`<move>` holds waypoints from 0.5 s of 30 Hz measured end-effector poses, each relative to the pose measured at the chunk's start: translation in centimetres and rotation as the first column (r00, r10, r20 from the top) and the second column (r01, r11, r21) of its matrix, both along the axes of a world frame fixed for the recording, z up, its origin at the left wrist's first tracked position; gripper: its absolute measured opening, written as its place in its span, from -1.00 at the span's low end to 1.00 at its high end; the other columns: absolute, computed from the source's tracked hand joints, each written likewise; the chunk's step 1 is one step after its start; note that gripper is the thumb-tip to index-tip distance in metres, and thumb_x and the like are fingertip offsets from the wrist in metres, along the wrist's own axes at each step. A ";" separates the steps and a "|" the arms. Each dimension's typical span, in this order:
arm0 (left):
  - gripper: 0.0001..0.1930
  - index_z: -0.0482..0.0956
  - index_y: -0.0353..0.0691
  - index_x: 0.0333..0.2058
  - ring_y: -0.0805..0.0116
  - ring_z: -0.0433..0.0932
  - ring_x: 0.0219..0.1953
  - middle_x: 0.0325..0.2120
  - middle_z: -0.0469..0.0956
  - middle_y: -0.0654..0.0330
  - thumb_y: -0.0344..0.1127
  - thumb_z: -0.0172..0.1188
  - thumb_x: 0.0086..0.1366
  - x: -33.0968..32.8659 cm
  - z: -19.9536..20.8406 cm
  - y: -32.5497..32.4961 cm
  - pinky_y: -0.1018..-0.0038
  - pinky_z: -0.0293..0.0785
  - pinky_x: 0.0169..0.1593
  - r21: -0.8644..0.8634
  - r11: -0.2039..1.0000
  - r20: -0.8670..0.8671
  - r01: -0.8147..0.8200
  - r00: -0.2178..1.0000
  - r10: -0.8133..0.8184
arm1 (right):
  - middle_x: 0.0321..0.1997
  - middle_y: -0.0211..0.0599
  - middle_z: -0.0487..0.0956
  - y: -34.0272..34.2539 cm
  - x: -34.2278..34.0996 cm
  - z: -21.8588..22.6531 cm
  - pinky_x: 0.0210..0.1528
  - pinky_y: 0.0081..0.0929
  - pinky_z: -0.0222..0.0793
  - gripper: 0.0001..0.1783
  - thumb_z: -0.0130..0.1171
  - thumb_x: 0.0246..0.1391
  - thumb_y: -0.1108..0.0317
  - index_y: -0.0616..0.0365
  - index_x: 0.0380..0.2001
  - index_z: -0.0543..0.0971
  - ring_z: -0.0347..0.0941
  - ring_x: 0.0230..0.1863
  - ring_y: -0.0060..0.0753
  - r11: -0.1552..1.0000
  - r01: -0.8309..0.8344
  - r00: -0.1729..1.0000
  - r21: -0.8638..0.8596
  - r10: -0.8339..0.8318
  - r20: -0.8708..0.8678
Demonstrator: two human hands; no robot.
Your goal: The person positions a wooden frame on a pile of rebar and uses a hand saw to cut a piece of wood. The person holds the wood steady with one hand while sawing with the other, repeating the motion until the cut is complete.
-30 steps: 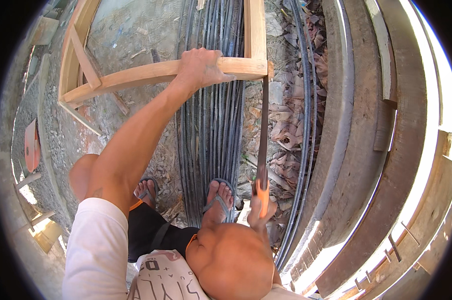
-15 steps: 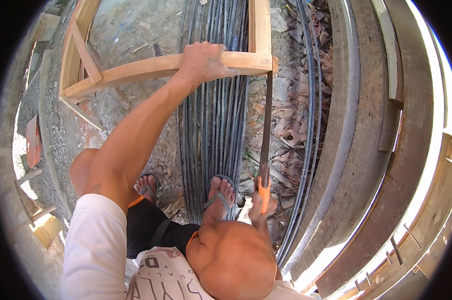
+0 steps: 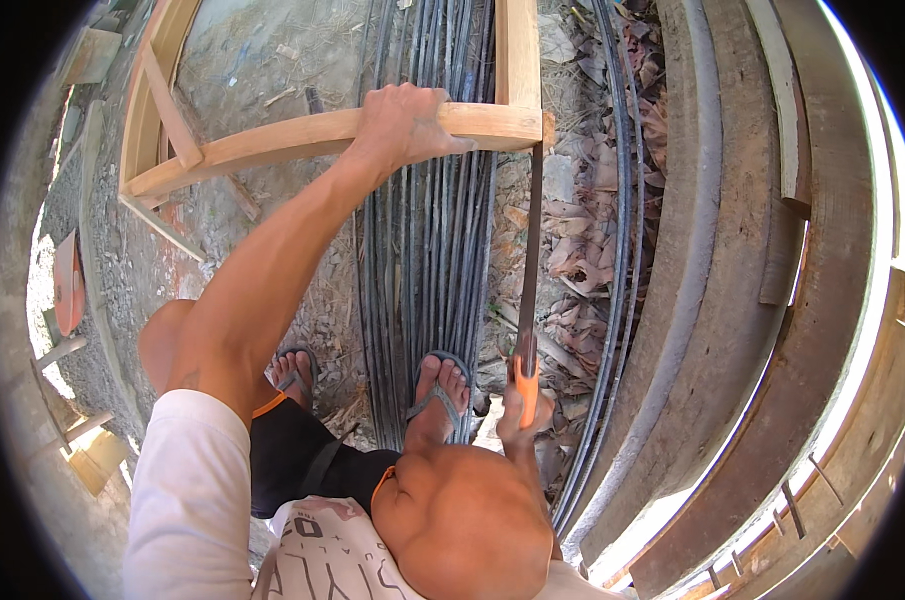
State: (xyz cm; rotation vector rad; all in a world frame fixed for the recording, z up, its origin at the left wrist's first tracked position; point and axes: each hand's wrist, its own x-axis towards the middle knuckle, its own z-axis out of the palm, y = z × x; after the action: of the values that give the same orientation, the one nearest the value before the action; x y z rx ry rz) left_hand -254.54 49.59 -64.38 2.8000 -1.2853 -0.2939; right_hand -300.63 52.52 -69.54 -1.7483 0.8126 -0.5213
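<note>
My left hand (image 3: 405, 125) is clamped over the near rail of a wooden frame (image 3: 273, 148), close to its right corner. My right hand (image 3: 523, 408) is closed round the orange handle of a hand saw (image 3: 533, 260). The saw's dark blade points away from me and meets the end of the wood at that corner, where a small offcut end (image 3: 549, 128) juts past the blade. A diagonal brace (image 3: 170, 110) crosses the frame's left corner. Part of my right forearm is hidden behind my raised knee.
A bundle of dark steel bars (image 3: 423, 260) runs beneath the frame, with my sandalled right foot (image 3: 440, 395) on it. Dry leaves (image 3: 578, 250) and thinner bars (image 3: 623, 200) lie to the right. Beyond stand long boards (image 3: 743, 250). An orange-red blade-like object (image 3: 69, 285) rests at left.
The saw and my right hand have shifted very slightly. My left hand keeps its hold on the frame in nearly the same place.
</note>
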 end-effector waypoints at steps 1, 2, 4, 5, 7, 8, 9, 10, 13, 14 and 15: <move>-0.20 0.81 -0.13 -0.08 0.03 0.79 -0.29 -0.40 0.78 0.06 0.46 0.47 -0.07 0.0 -0.3 0.4 0.10 0.71 -0.11 -0.006 1.000 0.005 -0.001 1.000 0.001 | -0.28 -0.10 0.60 -1.8 3.4 -2.1 -0.29 -0.40 0.44 -0.45 0.09 0.44 0.03 0.48 -0.07 0.57 0.51 -0.36 -0.41 0.999 0.019 0.999 -0.027 -0.017 0.052; -0.20 0.81 -0.13 -0.08 0.02 0.79 -0.28 -0.40 0.78 0.05 0.46 0.47 -0.07 0.1 -0.3 0.4 0.10 0.71 -0.11 -0.015 1.000 0.011 0.003 1.000 -0.003 | -0.47 -0.19 0.50 -3.8 7.5 -3.5 -0.42 -0.36 0.35 -0.54 0.11 0.43 0.08 0.37 -0.26 0.56 0.42 -0.50 -0.40 0.997 0.045 0.994 -0.059 -0.039 0.106; -0.21 0.81 -0.13 -0.08 0.01 0.79 -0.26 -0.37 0.78 0.03 0.45 0.47 -0.08 -0.2 0.1 -0.5 0.09 0.70 -0.10 -0.004 1.000 0.002 0.000 1.000 0.000 | -0.69 -0.27 0.31 -8.2 15.0 -3.3 -0.55 -0.32 0.20 -0.61 0.16 0.40 0.17 0.23 -0.47 0.51 0.26 -0.67 -0.34 0.992 0.066 0.983 -0.105 -0.047 0.175; -0.21 0.81 -0.13 -0.08 0.00 0.79 -0.25 -0.36 0.78 0.01 0.45 0.47 -0.08 -0.4 0.3 -0.7 0.09 0.70 -0.10 0.008 1.000 -0.006 0.002 1.000 -0.002 | -0.68 -0.26 0.33 -8.8 17.0 -2.5 -0.55 -0.34 0.21 -0.63 0.18 0.39 0.17 0.24 -0.43 0.53 0.25 -0.66 -0.36 0.987 0.104 0.972 -0.125 -0.074 0.221; -0.21 0.81 -0.12 -0.08 -0.01 0.78 -0.24 -0.35 0.78 -0.01 0.45 0.47 -0.08 -0.1 0.5 -0.7 0.08 0.69 -0.09 0.006 1.000 -0.011 -0.006 1.000 0.006 | -0.67 -0.25 0.36 -9.0 17.2 -2.1 -0.53 -0.34 0.25 -0.66 0.20 0.37 0.20 0.26 -0.40 0.55 0.29 -0.65 -0.36 0.993 0.109 0.959 -0.048 -0.092 0.270; -0.21 0.81 -0.12 -0.08 -0.02 0.78 -0.23 -0.34 0.78 -0.02 0.45 0.47 -0.08 -0.1 0.7 -0.7 0.07 0.69 -0.09 0.005 1.000 -0.013 -0.001 1.000 0.001 | -0.66 -0.25 0.37 -9.1 17.3 -1.9 -0.52 -0.35 0.27 -0.68 0.20 0.36 0.21 0.26 -0.38 0.56 0.30 -0.65 -0.36 0.993 0.117 0.950 -0.009 -0.109 0.294; -0.22 0.81 -0.12 -0.09 -0.02 0.78 -0.23 -0.34 0.78 -0.02 0.45 0.46 -0.07 -0.2 0.7 -1.2 0.07 0.68 -0.09 0.020 1.000 0.006 0.002 1.000 -0.002 | -0.65 -0.25 0.39 -9.5 17.2 -1.6 -0.51 -0.34 0.30 -0.70 0.21 0.36 0.22 0.27 -0.34 0.58 0.33 -0.64 -0.36 0.994 0.109 0.954 -0.034 -0.095 0.283; -0.22 0.81 -0.12 -0.09 -0.02 0.78 -0.23 -0.34 0.78 -0.03 0.45 0.46 -0.07 -0.2 0.7 -1.1 0.07 0.68 -0.09 0.038 0.999 0.023 0.011 1.000 -0.012 | -0.65 -0.25 0.40 -9.5 17.2 -1.3 -0.50 -0.34 0.32 -0.71 0.22 0.35 0.23 0.28 -0.30 0.60 0.35 -0.64 -0.35 0.993 0.106 0.959 -0.054 -0.088 0.268; -0.23 0.81 -0.12 -0.11 -0.04 0.77 -0.24 -0.36 0.78 -0.03 0.46 0.45 -0.05 -0.5 1.2 -1.6 0.06 0.67 -0.09 0.043 0.999 0.012 0.013 1.000 -0.014 | -0.59 -0.40 0.42 -9.2 16.6 -0.2 -0.47 -0.39 0.25 -0.70 0.22 0.38 0.23 0.31 -0.29 0.61 0.31 -0.53 -0.58 0.995 0.096 0.970 0.009 -0.095 0.225; -0.23 0.81 -0.12 -0.12 -0.05 0.77 -0.25 -0.37 0.78 -0.03 0.46 0.45 -0.05 -0.9 1.3 -1.7 0.07 0.66 -0.10 0.042 0.999 -0.006 0.006 1.000 -0.005 | -0.60 -0.34 0.42 -8.8 15.2 1.0 -0.48 -0.36 0.26 -0.71 0.23 0.36 0.24 0.30 -0.32 0.59 0.31 -0.56 -0.51 0.995 0.096 0.983 0.013 -0.097 0.155; -0.23 0.81 -0.13 -0.13 -0.05 0.77 -0.25 -0.37 0.78 -0.03 0.47 0.45 -0.05 -0.8 1.3 -1.3 0.07 0.66 -0.10 0.045 0.999 -0.001 0.011 1.000 -0.011 | -0.60 -0.25 0.42 -7.2 13.2 2.3 -0.49 -0.31 0.27 -0.73 0.24 0.33 0.26 0.28 -0.35 0.57 0.31 -0.60 -0.37 0.996 0.093 0.990 0.000 -0.093 0.103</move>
State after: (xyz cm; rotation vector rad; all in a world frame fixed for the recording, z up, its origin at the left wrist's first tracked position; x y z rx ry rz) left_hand -255.38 48.32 -63.04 2.8307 -1.3108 -0.3282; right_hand -287.42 45.32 -67.28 -1.6790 0.8227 -0.6707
